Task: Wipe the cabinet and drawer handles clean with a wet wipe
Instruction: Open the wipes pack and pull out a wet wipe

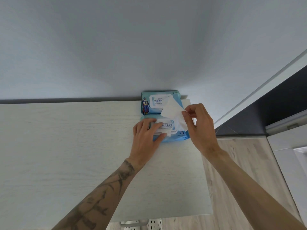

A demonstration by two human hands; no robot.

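We've got both arms stretched out over the counter (66, 146). Left hand (146, 138) lies flat on the near wipe pack (181, 136), fingers (149, 123) straight, pressing it down. Right hand (201, 125) pinches the wet wipe (172, 111) between thumb and fingertips, lifted just above the pack.

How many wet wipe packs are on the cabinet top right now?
2. The rear pack lies against the wall; the nearer pack sits right in front of it, under the left hand. The right hand pinches a wipe above them. No others show.
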